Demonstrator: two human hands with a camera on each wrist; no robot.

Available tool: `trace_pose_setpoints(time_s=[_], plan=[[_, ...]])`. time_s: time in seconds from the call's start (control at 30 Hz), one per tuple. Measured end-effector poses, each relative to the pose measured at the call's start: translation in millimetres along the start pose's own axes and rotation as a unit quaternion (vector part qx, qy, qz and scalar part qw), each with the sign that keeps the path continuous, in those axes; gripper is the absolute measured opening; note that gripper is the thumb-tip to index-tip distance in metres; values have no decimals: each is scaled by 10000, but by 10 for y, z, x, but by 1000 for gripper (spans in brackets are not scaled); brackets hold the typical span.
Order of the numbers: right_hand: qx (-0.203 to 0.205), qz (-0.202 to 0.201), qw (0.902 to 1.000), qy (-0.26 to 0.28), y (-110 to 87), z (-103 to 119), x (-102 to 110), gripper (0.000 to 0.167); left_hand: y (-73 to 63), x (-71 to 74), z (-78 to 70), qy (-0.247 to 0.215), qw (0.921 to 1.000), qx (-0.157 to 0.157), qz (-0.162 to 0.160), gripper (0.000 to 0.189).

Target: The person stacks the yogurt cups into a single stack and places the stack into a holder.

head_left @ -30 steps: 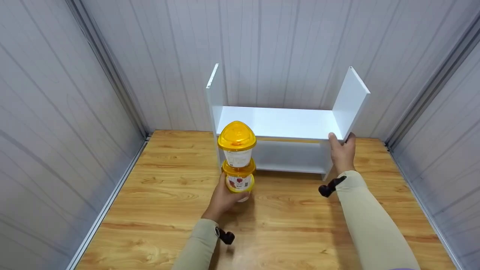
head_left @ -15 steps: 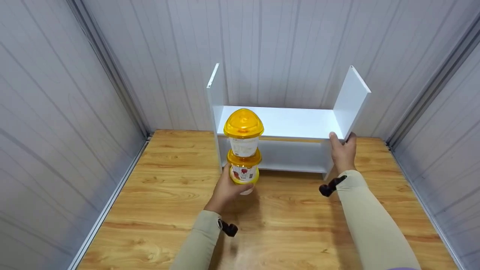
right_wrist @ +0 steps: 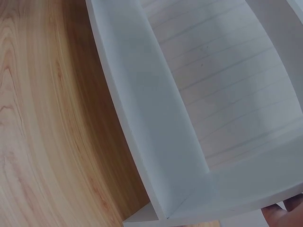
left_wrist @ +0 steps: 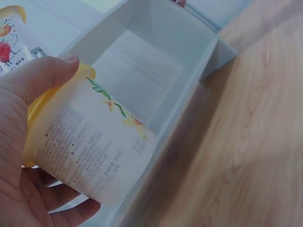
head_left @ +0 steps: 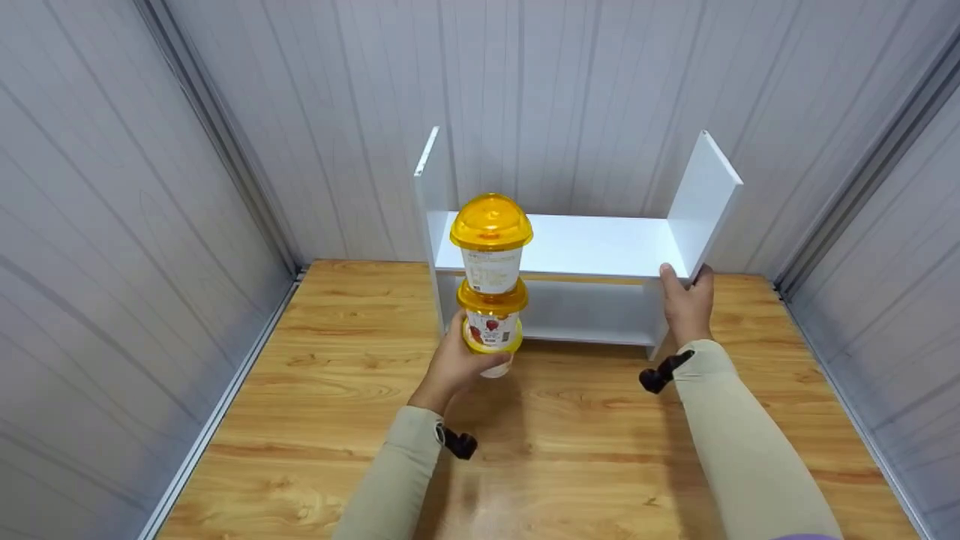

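My left hand (head_left: pixel 456 364) grips a stack of lidded plastic cups (head_left: pixel 492 270) low down. The top cup wears a domed, see-through orange lid (head_left: pixel 492 221). Below it a cup with a strawberry label (head_left: pixel 492 328) stands on a white bottom cup (left_wrist: pixel 94 142), whose yellow rim lies under my thumb in the left wrist view. The stack is upright, in front of the left part of a white two-tier shelf (head_left: pixel 600 244). My right hand (head_left: pixel 688 304) holds the shelf's right side panel, thumb at its front edge. In the right wrist view only some fingertips show.
The shelf stands on a wood-grain floor (head_left: pixel 585 435), near a pale panelled wall (head_left: pixel 570 97). Side walls rise at left and right, with metal trim (head_left: pixel 225 409) along the left floor edge. Both wrists carry small black cameras (head_left: pixel 459 444).
My left hand has raised the stack of cups and shifted it slightly right, so the domed lid now overlaps the upper shelf board. My right hand keeps its hold on the shelf.
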State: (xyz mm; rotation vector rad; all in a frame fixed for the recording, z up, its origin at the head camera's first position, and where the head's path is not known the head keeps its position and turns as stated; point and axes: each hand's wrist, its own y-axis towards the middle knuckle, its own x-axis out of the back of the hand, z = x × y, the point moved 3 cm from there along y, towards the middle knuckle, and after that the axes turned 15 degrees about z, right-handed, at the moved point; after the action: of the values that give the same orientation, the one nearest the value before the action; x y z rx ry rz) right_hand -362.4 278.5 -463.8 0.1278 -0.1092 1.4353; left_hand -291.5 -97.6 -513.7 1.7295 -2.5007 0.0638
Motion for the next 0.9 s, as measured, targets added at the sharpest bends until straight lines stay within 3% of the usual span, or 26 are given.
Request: trace_pose_setpoints(time_s=[0.23,0.53,0.9], plan=[[-109,-17,9999,-44,19,-19,-2,81,13,26,-111,-83,10000,12,12,100],[-179,-15,9998,-31,21,-26,9,81,79,82,-221,604,9982,45,3,101],[-31,-30,10000,72,20,-42,-5,80,147,119,-392,756,9971,-97,79,95]])
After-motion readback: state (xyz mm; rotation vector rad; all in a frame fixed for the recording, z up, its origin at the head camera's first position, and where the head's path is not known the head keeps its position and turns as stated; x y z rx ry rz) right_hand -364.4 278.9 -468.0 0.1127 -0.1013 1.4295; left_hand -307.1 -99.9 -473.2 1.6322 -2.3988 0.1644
